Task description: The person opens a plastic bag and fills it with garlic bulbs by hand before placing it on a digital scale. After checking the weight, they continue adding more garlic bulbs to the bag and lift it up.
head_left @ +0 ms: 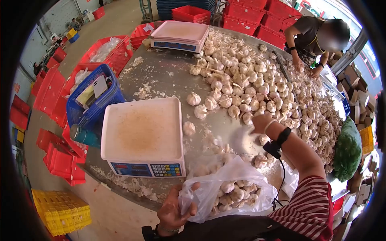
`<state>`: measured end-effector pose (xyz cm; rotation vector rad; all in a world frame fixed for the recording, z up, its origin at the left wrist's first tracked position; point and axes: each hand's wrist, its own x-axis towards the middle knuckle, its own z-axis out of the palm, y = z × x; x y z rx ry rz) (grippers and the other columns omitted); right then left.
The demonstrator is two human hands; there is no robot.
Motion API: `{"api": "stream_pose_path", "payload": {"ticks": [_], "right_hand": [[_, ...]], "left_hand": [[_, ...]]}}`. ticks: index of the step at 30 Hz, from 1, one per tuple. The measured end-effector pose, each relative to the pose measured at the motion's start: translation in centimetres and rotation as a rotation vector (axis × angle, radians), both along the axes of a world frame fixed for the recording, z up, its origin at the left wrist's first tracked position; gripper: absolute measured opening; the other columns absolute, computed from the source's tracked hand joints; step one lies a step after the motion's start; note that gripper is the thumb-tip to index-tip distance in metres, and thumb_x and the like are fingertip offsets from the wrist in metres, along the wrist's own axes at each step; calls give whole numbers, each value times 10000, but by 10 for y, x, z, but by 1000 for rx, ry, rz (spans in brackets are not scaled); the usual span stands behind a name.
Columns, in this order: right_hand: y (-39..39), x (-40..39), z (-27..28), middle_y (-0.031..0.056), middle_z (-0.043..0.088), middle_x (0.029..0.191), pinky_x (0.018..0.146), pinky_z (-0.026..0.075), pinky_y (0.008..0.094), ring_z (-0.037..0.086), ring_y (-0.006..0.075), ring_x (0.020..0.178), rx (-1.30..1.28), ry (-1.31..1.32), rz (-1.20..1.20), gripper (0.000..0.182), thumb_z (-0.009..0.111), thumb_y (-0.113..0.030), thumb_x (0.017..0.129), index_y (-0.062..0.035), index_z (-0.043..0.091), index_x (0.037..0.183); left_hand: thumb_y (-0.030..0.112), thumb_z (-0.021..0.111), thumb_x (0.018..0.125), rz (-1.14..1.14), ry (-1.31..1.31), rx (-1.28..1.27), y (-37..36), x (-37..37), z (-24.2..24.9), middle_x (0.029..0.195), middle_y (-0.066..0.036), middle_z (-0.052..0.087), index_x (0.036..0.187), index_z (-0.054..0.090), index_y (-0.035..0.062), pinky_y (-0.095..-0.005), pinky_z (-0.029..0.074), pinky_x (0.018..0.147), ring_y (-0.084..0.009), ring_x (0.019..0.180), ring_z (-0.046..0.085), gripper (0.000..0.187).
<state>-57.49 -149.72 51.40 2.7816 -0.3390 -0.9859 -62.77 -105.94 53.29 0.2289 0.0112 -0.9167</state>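
Observation:
My left hand (173, 209) grips the edge of a clear plastic bag (209, 180), its thumb and fingers closed on the film. Inside the bag lie several garlic bulbs (235, 195), seen through its open mouth. My right hand (262, 123) reaches out over the near side of a large garlic pile (245, 80). Its fingers point down among the bulbs and are mostly hidden behind the back of the hand. A few loose bulbs rest on the metal table (161, 80) between the pile and the bag.
A white digital scale (142, 132) stands left of the bag, another scale (181, 34) farther back. Beside them are a blue basket (96, 96) and a teal bottle (85, 135). Across the table a person (313, 40) handles garlic. Right lies a green mesh sack (348, 150); red crates surround the table.

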Motion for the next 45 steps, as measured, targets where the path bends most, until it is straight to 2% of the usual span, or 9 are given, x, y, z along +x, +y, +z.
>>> {"api": "stream_pose_path", "payload": {"ticks": [3, 5, 7, 10, 12, 14, 23, 28, 45], "right_hand": [[41, 67, -10, 141, 662, 819, 764, 492, 460, 639, 330, 823, 335, -677, 192, 304, 670, -326, 769, -54, 642, 902], [79, 117, -15, 200, 568, 1156, 888, 462, 440, 565, 349, 1056, 450, -804, 187, 434, 666, -263, 780, -52, 543, 1139], [105, 166, -35, 216, 385, 1364, 1022, 359, 479, 373, 385, 1278, 358, -663, 177, 594, 656, -194, 764, -86, 445, 1308], [119, 199, -62, 191, 448, 1302, 969, 411, 489, 391, 361, 1269, 366, -480, 120, 498, 619, -176, 772, -105, 513, 1254], [114, 192, -66, 187, 479, 1253, 935, 437, 461, 465, 364, 1182, 393, -491, 116, 441, 602, -178, 773, -101, 539, 1203], [103, 171, -72, 183, 510, 1203, 901, 463, 433, 539, 367, 1096, 410, -486, 124, 387, 585, -180, 775, -97, 565, 1153], [39, 52, -49, 144, 644, 930, 816, 507, 409, 622, 328, 929, 194, -320, 2, 339, 621, -264, 746, -64, 633, 1020], [111, 67, -38, 151, 618, 1018, 808, 503, 413, 610, 344, 947, 668, -636, 117, 442, 726, -327, 695, -72, 610, 1036], [107, 44, -85, 200, 539, 1052, 801, 508, 445, 607, 390, 979, 491, -532, -118, 509, 669, -142, 744, -107, 431, 1193]], "left_hand": [[341, 632, 756, 11, 29, 144, -3, 8, -2, 1362, -260, 421, 1337, 329, 49, -241, 392, 379, -335, 711, 650, 718], [351, 624, 760, 4, 9, 156, -6, 12, -4, 1354, -261, 430, 1339, 324, 48, -239, 387, 380, -333, 708, 648, 720], [387, 610, 766, 19, -38, 247, -3, 12, -12, 1346, -250, 447, 1341, 318, 37, -228, 369, 381, -315, 700, 637, 734], [303, 625, 807, 30, 10, 253, -5, 17, -6, 1319, -259, 460, 1300, 452, 69, -290, 509, 555, -298, 819, 638, 573], [316, 627, 806, -2, -48, 315, -1, 18, -14, 1423, -295, 300, 1380, 318, 95, -221, 440, 438, -273, 776, 634, 688], [300, 631, 806, 126, 119, 442, -17, 20, 9, 1185, -228, 544, 1301, 422, 36, -208, 363, 414, -194, 632, 576, 599], [436, 624, 765, -116, -91, 315, -11, 28, -10, 1336, -226, 470, 1333, 332, 12, -233, 357, 391, -288, 693, 628, 766], [393, 603, 785, -156, -51, 276, -14, 23, -9, 1360, -243, 439, 1330, 368, 87, -217, 363, 486, -257, 745, 595, 668], [328, 634, 766, -47, -132, 144, -17, 10, -2, 1337, -248, 446, 1361, 330, 33, -272, 429, 455, -326, 711, 625, 731]]}}
